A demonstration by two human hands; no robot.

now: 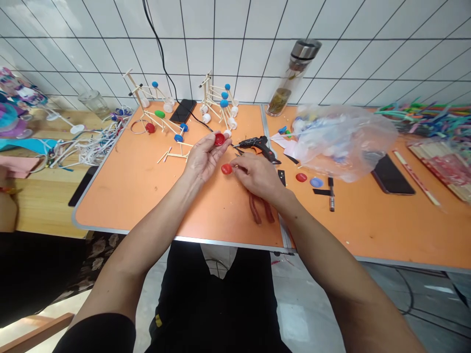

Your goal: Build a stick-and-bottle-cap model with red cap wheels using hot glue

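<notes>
My left hand (203,158) pinches a red bottle cap (219,139) between thumb and fingers, its hollow side toward me. Close beside it, my right hand (255,174) is closed, its fingertips at a second red cap (226,169) that seems to sit on a short thin piece, mostly hidden by the fingers. Under my right wrist lies a tool with two dark red handles (253,210); its head is largely covered. A black glue gun (257,144) rests just beyond my right hand.
Stick structures with coloured caps (159,113) (221,100) stand at the back, near a phone (183,111). Rightward are a glass bottle (287,83), a plastic bag (342,137), loose caps (301,177), a marker (331,193) and another phone (393,175). A co-worker's arm (7,206) shows far left.
</notes>
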